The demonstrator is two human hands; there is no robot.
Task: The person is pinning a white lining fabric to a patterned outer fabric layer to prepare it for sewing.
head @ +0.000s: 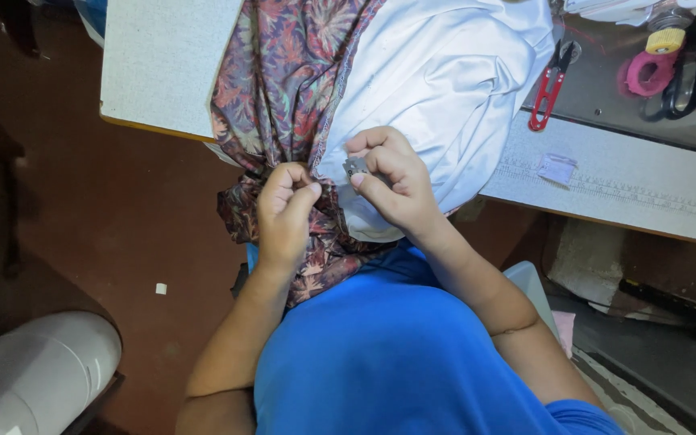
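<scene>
A patterned maroon fabric with leaf print [283,72] and a white lining cloth [445,72] hang over the edge of a speckled white table [163,56] into my lap. My left hand [285,211] is closed, pinching the patterned fabric at its gathered edge. My right hand [392,181] pinches a small flat grey metal piece [355,167] between thumb and forefinger, right at the seam where the two cloths meet. The two hands are a few centimetres apart.
Red thread snips [549,84] lie on the table at the upper right, near black scissors [682,89], a pink ring [646,72] and a yellow-capped bobbin [664,39]. A white rounded object [38,370] sits low on the left, on the brown floor [106,209].
</scene>
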